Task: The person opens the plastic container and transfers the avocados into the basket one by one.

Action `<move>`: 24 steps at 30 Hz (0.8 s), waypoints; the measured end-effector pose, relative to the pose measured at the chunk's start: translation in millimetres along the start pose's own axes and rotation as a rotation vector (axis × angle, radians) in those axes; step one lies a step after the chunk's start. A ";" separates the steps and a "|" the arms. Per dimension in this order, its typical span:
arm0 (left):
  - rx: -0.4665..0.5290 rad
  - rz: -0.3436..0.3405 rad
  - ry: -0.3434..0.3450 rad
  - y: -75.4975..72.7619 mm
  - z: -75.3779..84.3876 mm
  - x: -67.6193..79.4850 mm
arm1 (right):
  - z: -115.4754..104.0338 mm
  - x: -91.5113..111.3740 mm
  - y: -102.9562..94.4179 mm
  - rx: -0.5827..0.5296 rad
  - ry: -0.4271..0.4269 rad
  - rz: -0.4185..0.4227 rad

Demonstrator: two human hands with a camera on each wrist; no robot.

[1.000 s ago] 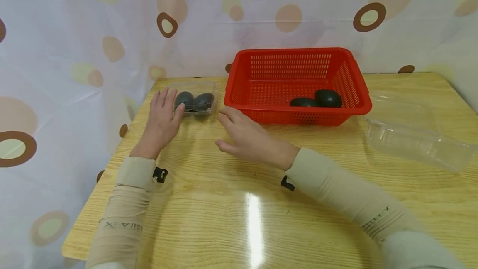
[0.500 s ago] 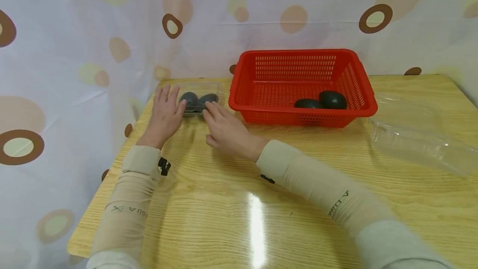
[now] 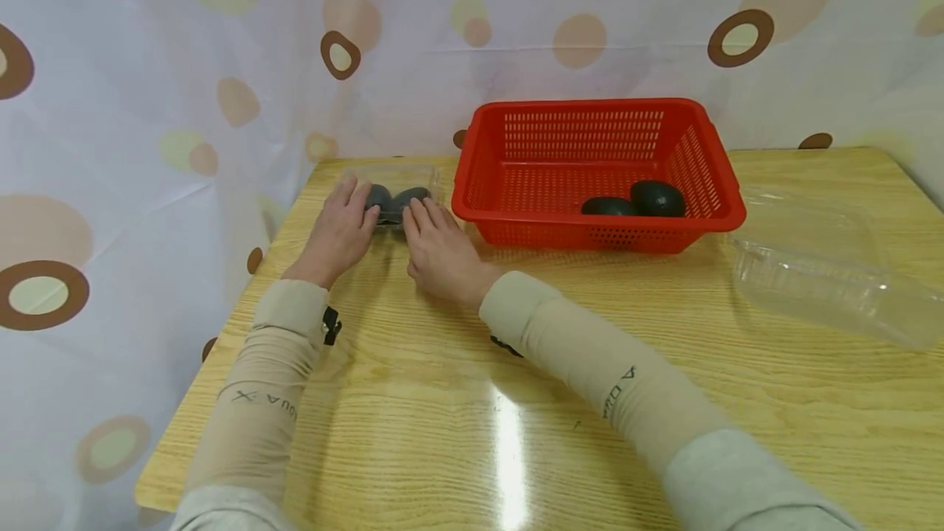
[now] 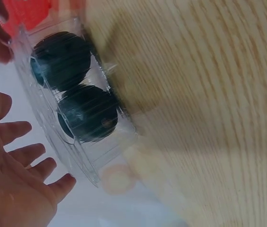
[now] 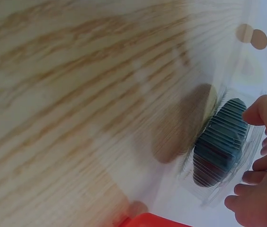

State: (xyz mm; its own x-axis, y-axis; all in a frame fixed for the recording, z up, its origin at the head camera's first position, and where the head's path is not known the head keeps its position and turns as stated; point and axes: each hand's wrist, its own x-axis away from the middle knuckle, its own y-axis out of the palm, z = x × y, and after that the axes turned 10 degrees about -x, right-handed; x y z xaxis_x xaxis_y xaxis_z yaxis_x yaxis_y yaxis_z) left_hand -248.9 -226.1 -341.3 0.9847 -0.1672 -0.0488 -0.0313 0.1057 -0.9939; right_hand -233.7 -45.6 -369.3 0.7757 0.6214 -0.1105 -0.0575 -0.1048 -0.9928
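Observation:
Two dark green avocados (image 4: 87, 112) lie side by side inside a clear plastic clamshell box (image 3: 408, 173) at the table's back left. The box looks closed in the left wrist view. My left hand (image 3: 341, 238) is at its left side, fingers spread and slightly bent. On the front right of the box, my right hand (image 3: 441, 255) has its loosely bent fingers at the lid's edge. In the right wrist view the thumb and fingers (image 5: 257, 163) are beside the lid; I cannot tell how firmly they touch. The right hand partly covers one avocado in the head view.
A red perforated basket (image 3: 583, 121) stands right of the box, with two more avocados (image 3: 658, 198) at its front right. Farther right, another clear plastic container (image 3: 826, 277) lies open on the wooden table (image 3: 413, 400). A patterned cloth (image 3: 413, 72) hangs behind and at the left.
My right hand has moved left from beside the basket to the box's front right. My left hand has shifted slightly right, closer to the box.

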 end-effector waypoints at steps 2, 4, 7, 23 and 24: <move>-0.021 -0.001 0.004 1.9 -0.3 -0.1 | 0.4 -0.8 -0.8 -0.008 -0.001 0.011; -0.052 -0.005 0.011 3.2 -0.5 0.2 | 0.9 -1.2 -2.1 -0.010 0.001 0.013; -0.110 -0.011 0.023 5.2 -1.1 1.9 | 2.1 -2.0 -3.2 -0.011 0.003 0.008; -0.241 0.104 0.139 9.4 -5.6 14.3 | 5.2 3.6 0.5 -0.080 -0.035 0.084; -0.242 0.117 0.146 9.6 -5.9 15.3 | 5.0 4.5 0.9 -0.076 -0.040 0.096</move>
State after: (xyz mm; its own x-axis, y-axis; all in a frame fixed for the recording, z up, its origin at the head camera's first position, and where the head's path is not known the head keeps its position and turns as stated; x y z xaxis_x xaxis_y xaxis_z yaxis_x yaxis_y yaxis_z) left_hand -235.2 -233.4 -352.1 0.9376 -0.3087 -0.1603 -0.1999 -0.1009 -0.9746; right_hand -233.4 -39.1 -370.9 0.7429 0.6363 -0.2081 -0.0810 -0.2231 -0.9714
